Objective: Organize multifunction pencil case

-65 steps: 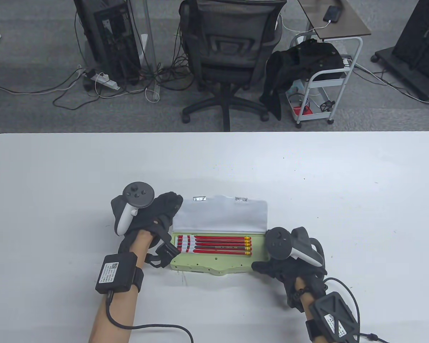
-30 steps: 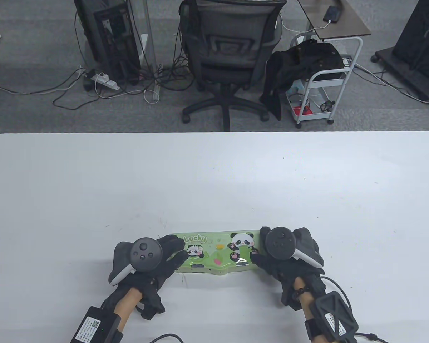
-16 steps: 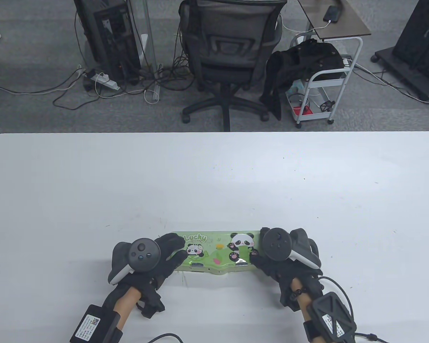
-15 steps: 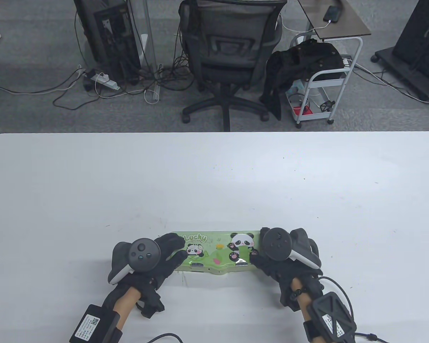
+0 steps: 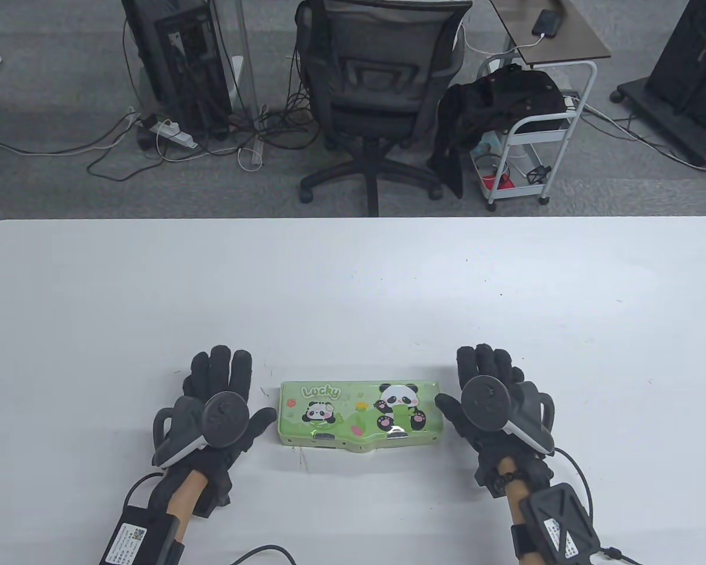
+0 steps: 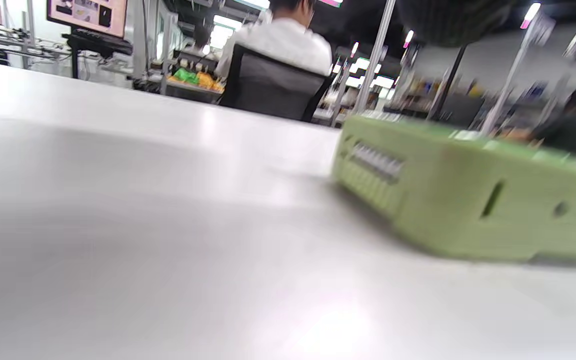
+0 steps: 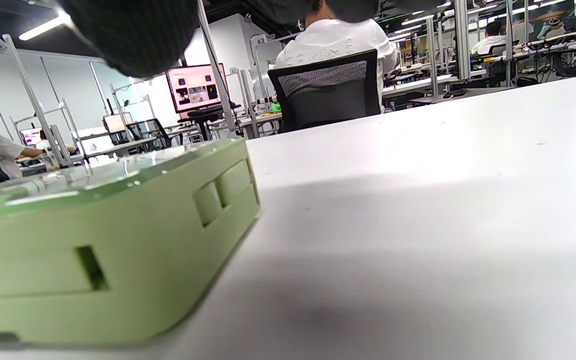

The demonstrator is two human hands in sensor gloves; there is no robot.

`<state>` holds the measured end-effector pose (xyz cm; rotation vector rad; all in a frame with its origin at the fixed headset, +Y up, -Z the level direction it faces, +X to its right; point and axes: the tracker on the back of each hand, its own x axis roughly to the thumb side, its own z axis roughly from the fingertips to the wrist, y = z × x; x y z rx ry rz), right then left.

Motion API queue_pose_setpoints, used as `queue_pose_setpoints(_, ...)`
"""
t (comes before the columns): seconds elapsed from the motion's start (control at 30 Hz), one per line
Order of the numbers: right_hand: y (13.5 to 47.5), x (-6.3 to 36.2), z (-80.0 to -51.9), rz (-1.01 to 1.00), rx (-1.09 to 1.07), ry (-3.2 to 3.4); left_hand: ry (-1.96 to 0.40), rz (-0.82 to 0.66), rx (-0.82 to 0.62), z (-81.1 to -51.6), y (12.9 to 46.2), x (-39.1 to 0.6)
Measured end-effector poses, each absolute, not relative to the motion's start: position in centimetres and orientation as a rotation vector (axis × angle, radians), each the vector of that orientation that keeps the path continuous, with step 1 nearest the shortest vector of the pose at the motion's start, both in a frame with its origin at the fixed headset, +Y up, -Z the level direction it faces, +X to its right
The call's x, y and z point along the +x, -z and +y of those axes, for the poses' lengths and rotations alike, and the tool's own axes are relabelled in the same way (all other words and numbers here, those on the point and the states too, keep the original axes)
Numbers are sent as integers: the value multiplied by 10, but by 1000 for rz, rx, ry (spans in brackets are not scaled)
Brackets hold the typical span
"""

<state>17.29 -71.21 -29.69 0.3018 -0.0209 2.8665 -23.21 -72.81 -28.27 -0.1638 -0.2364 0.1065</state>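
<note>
With the case (image 5: 360, 416) lying closed and flat on the surface (image 5: 353, 282), lid up and panda print showing, I judge the job to be at its end, or at a pause between compartments. It sits near the near edge, about midway between my two hands and square to that edge.

My left hand (image 5: 215, 406) rests palm down just left of the case. Its fingers (image 5: 220, 365) are straight and spread, pointing far, and hold nothing. The thumb reaches toward the left end of the case; I cannot tell whether it touches. My right hand (image 5: 494, 400) mirrors it just right of the case, fingers (image 5: 485, 360) straight and apart, empty as well. Its thumb lies close against the right end, and contact there is again unclear.

From the wrist views I see slots and small tabs along the case's sides, which I take for the extra compartments. If any of them needs filling or checking, my next move calls for one hand to steady the case while a fingertip of the other works a tab. If not, I only need to draw both hands away.
</note>
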Motion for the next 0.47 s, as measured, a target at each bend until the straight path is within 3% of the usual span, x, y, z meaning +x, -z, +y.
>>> queue_pose_setpoints(0.47,298,162,-714,11,358,-2890,-19,-265,-123,-732,281,-218)
